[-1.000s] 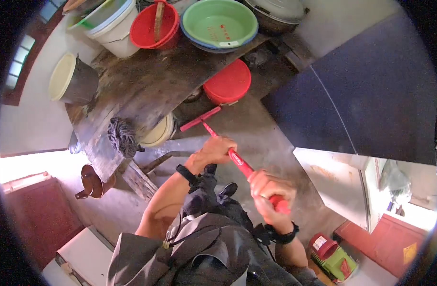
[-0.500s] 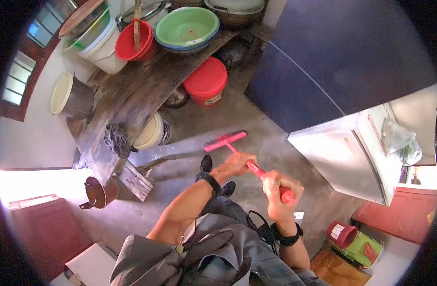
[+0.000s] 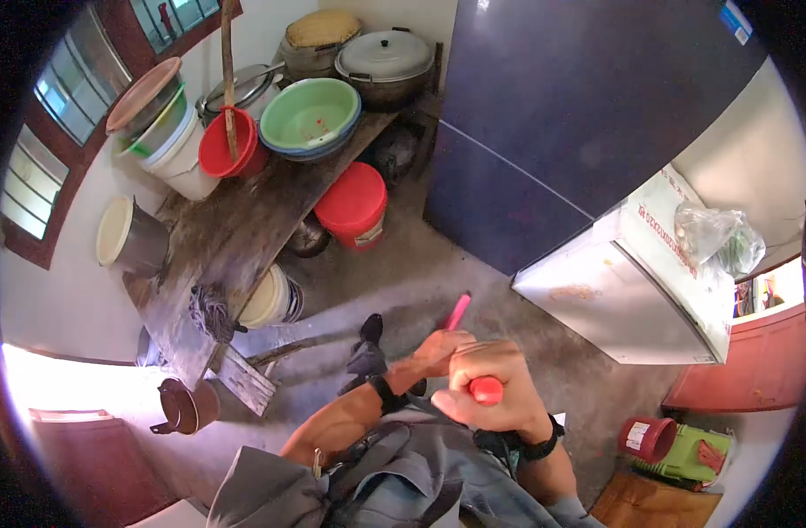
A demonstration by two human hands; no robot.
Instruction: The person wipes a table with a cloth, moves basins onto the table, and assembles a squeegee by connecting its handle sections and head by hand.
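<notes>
Head view: our right hand has fingers wrapped round the butt of the broom; our left hand is curled lower, partly hidden. Broom head's ahead over the floor; we'd steer left-handed, top grip loose.

Barred windows, worn wooden table, probably concrete floor.

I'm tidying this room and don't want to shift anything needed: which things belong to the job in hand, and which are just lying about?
In the job:
- red-handled tool, gripped by the left hand and right hand
- floor, probably

Apparently just lying about:
- green basin
- red lidded bucket
- lidded pot
- grey stringy bundle
- plastic bag
</notes>
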